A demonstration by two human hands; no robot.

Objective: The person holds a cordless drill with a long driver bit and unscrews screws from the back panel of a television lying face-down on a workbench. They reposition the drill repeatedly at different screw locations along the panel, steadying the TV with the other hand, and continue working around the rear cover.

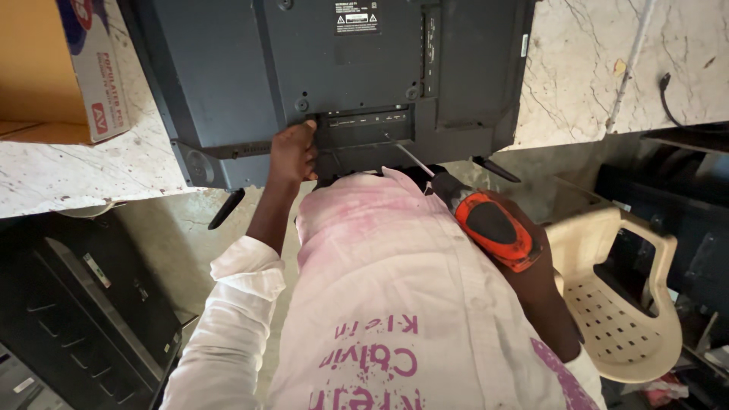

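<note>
A flat television (228, 76) lies face down on a marble counter (76, 175), its dark back panel up and its lower edge overhanging the counter. My left hand (294, 152) presses on the panel's lower edge beside the recessed port bay (364, 125). My right hand (531, 266) grips a screwdriver (493, 228) with an orange and black handle. Its metal shaft (410, 156) angles up toward the port bay. My white shirt with pink stains fills the lower middle and hides part of the right hand.
A cardboard box (53, 68) stands on the counter at the upper left. A cream plastic chair (615, 304) is at the right. Another dark television (83, 304) leans on the floor at the lower left. A black cable (672, 102) lies on the counter's right part.
</note>
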